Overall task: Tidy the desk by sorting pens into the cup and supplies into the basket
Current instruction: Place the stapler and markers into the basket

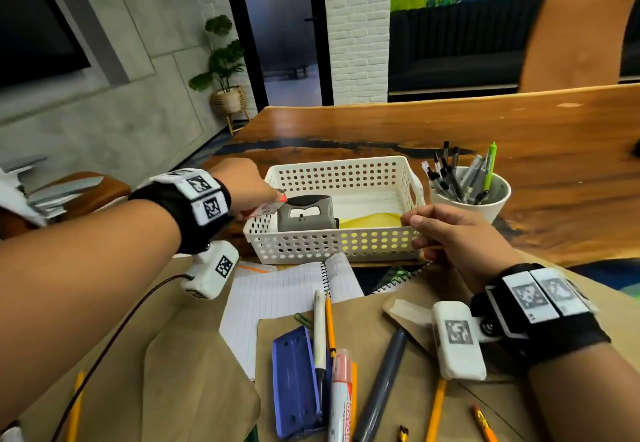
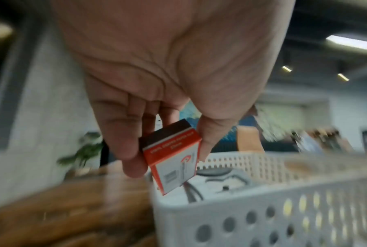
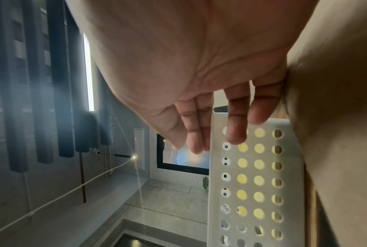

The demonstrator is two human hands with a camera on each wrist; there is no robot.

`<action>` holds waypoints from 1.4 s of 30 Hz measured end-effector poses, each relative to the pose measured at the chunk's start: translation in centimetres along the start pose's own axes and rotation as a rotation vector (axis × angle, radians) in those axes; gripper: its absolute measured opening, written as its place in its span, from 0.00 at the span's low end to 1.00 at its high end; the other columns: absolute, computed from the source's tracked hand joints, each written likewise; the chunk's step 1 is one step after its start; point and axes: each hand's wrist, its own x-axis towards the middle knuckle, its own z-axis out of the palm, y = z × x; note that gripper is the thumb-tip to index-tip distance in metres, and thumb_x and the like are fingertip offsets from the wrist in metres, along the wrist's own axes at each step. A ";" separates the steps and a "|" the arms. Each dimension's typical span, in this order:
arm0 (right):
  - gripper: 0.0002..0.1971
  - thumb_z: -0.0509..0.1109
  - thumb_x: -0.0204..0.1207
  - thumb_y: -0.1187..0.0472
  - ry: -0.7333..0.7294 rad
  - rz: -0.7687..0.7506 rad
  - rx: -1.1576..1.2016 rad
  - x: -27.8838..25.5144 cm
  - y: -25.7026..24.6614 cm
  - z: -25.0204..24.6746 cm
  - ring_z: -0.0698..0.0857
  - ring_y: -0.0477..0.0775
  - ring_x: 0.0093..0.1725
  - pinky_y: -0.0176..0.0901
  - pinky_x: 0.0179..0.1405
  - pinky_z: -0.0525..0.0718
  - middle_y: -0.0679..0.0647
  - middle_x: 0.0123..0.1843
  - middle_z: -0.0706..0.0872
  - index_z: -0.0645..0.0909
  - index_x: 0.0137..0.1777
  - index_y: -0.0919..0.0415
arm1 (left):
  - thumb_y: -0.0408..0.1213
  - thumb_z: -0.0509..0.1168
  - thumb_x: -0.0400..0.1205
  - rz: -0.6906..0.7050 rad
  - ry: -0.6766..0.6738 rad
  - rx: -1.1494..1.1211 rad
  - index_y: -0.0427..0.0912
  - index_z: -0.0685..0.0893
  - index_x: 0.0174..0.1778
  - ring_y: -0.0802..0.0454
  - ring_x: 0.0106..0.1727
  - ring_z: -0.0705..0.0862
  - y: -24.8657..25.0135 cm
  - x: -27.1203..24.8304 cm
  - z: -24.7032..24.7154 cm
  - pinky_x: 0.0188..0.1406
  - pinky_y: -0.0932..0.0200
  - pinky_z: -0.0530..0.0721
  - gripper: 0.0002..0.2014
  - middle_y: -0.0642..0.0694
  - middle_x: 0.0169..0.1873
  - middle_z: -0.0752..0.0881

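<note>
Left hand [image 2: 157, 83] grip clamped on small red-and-white box [image 2: 174, 157], pinched between thumb and fingers, held tilted over the left end of the white perforated basket [image 1: 332, 247]. Left arm reaches forward, palm down. Right hand [image 1: 457, 237] grip on the basket's near right corner: thumb on the rim, fingers [image 3: 235, 133] against the outer wall. Basket sits on wooden tabletop [image 1: 519, 123], holds grey stapler [image 1: 304, 213] and yellow item [image 1: 370, 221]. Near on brown paper: blue hole punch [image 1: 294, 382], red marker [image 1: 341, 393], pencils, grey pen [image 1: 381, 382], notebook [image 1: 277, 296]. Beyond, right of basket: white cup [image 1: 485, 199] full of pens.
</note>
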 end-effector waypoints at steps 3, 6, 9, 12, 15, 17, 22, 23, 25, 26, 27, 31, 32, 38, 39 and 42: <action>0.07 0.70 0.82 0.61 0.000 0.012 0.006 -0.2 -0.3 0.0 0.83 0.52 0.41 0.44 0.40 0.79 0.53 0.41 0.89 0.91 0.48 0.57 | 0.53 0.67 0.81 0.144 0.094 0.426 0.47 0.85 0.44 0.48 0.37 0.85 1.1 -0.1 0.8 0.30 0.57 0.77 0.13 0.50 0.36 0.85; 0.07 0.70 0.82 0.61 -0.003 0.019 0.010 -0.3 -0.4 -0.1 0.83 0.52 0.41 0.44 0.40 0.80 0.58 0.43 0.88 0.90 0.50 0.58 | 0.47 0.64 0.83 0.148 0.019 0.540 0.46 0.87 0.53 0.45 0.42 0.86 2.4 0.0 1.2 0.39 0.54 0.80 0.11 0.48 0.43 0.87; 0.07 0.69 0.83 0.61 -0.002 0.026 -0.002 -0.3 -0.5 0.0 0.82 0.52 0.39 0.45 0.40 0.79 0.57 0.40 0.88 0.90 0.49 0.58 | 0.45 0.64 0.85 0.127 -0.028 0.488 0.44 0.85 0.55 0.44 0.42 0.85 3.1 0.0 1.4 0.39 0.56 0.80 0.10 0.46 0.41 0.86; 0.07 0.69 0.83 0.62 -0.002 0.038 0.022 -0.5 -0.8 0.1 0.81 0.55 0.39 0.46 0.40 0.78 0.61 0.40 0.85 0.89 0.50 0.62 | 0.46 0.68 0.82 0.107 -0.039 0.305 0.43 0.86 0.49 0.43 0.36 0.85 2.9 0.0 1.1 0.35 0.58 0.80 0.10 0.46 0.35 0.86; 0.08 0.69 0.83 0.62 0.001 0.042 0.008 -0.5 -0.9 0.2 0.81 0.53 0.39 0.43 0.39 0.79 0.59 0.39 0.85 0.89 0.50 0.63 | 0.52 0.71 0.76 0.068 -0.071 0.139 0.39 0.90 0.40 0.45 0.29 0.89 3.3 -0.1 0.0 0.35 0.57 0.88 0.16 0.44 0.27 0.90; 0.08 0.69 0.83 0.62 0.007 0.031 0.005 -0.4 -0.7 0.3 0.82 0.52 0.39 0.43 0.39 0.80 0.57 0.40 0.87 0.89 0.50 0.62 | 0.54 0.72 0.77 0.052 -0.167 0.042 0.37 0.88 0.42 0.46 0.27 0.89 4.0 -0.2 -0.4 0.36 0.55 0.92 0.20 0.41 0.30 0.91; 0.07 0.69 0.83 0.63 0.020 0.037 0.017 -0.7 -1.0 0.3 0.82 0.53 0.39 0.42 0.38 0.80 0.56 0.39 0.87 0.89 0.50 0.63 | 0.46 0.75 0.81 0.144 -0.443 0.168 0.45 0.88 0.59 0.48 0.49 0.90 4.8 0.7 1.2 0.51 0.52 0.91 0.14 0.43 0.51 0.90; 0.07 0.69 0.83 0.64 0.020 0.039 0.023 -0.7 -1.1 0.4 0.81 0.53 0.39 0.42 0.38 0.80 0.56 0.38 0.87 0.89 0.50 0.64 | 0.41 0.75 0.81 0.144 -0.462 0.143 0.49 0.86 0.64 0.46 0.55 0.88 4.7 0.9 1.4 0.56 0.51 0.90 0.15 0.44 0.55 0.88; 0.07 0.69 0.83 0.64 0.020 0.041 0.029 -0.6 -1.1 0.4 0.81 0.53 0.38 0.41 0.37 0.80 0.56 0.38 0.86 0.89 0.50 0.64 | 0.35 0.74 0.81 0.178 -0.468 0.193 0.55 0.83 0.68 0.47 0.60 0.85 4.6 0.9 1.6 0.58 0.53 0.88 0.20 0.47 0.62 0.84; 0.07 0.69 0.83 0.64 0.019 0.042 0.025 -0.6 -1.1 0.4 0.81 0.53 0.38 0.41 0.37 0.80 0.57 0.39 0.86 0.89 0.50 0.64 | 0.33 0.73 0.82 0.207 -0.457 0.257 0.58 0.82 0.70 0.47 0.63 0.82 4.5 0.8 1.7 0.59 0.54 0.85 0.23 0.50 0.66 0.82; 0.07 0.69 0.83 0.64 0.018 0.042 0.018 -0.6 -1.1 0.4 0.81 0.52 0.38 0.41 0.37 0.80 0.57 0.39 0.87 0.89 0.50 0.64 | 0.32 0.71 0.82 0.234 -0.449 0.324 0.60 0.81 0.73 0.47 0.67 0.79 4.3 1.0 1.7 0.61 0.55 0.81 0.25 0.52 0.69 0.78; 0.08 0.68 0.83 0.63 0.014 0.048 0.007 -0.6 -1.2 0.3 0.81 0.51 0.37 0.40 0.36 0.80 0.52 0.37 0.88 0.88 0.52 0.65 | 0.30 0.67 0.83 0.263 -0.483 0.387 0.64 0.77 0.78 0.50 0.65 0.77 3.2 1.1 1.7 0.60 0.58 0.79 0.30 0.52 0.76 0.74; 0.08 0.68 0.83 0.63 0.013 0.052 0.009 -0.7 -1.3 0.3 0.81 0.50 0.36 0.39 0.36 0.80 0.51 0.35 0.87 0.88 0.52 0.65 | 0.30 0.67 0.83 0.257 -0.489 0.377 0.63 0.77 0.78 0.51 0.64 0.78 3.0 1.2 1.7 0.61 0.57 0.82 0.30 0.52 0.74 0.75; 0.08 0.68 0.83 0.62 0.013 0.050 -0.007 -0.8 -1.3 0.3 0.81 0.46 0.31 0.36 0.31 0.79 0.47 0.31 0.86 0.88 0.51 0.63 | 0.35 0.68 0.80 0.256 -0.270 0.312 0.45 0.93 0.57 0.41 0.57 0.90 4.0 1.7 0.2 0.50 0.53 0.87 0.12 0.44 0.56 0.92; 0.08 0.68 0.83 0.62 0.019 0.042 -0.020 -0.7 -1.2 0.3 0.81 0.45 0.31 0.36 0.31 0.79 0.47 0.31 0.86 0.89 0.50 0.62 | 0.34 0.68 0.81 0.271 -0.186 0.305 0.42 0.92 0.58 0.40 0.59 0.89 4.6 1.8 0.0 0.50 0.51 0.87 0.12 0.42 0.58 0.92; 0.08 0.68 0.83 0.62 0.021 0.028 -0.011 -0.7 -1.1 0.3 0.82 0.45 0.31 0.39 0.33 0.78 0.49 0.31 0.86 0.89 0.50 0.63 | 0.34 0.66 0.86 0.299 -0.173 0.350 0.50 0.75 0.82 0.44 0.74 0.79 5.9 2.2 0.2 0.58 0.58 0.77 0.26 0.46 0.79 0.77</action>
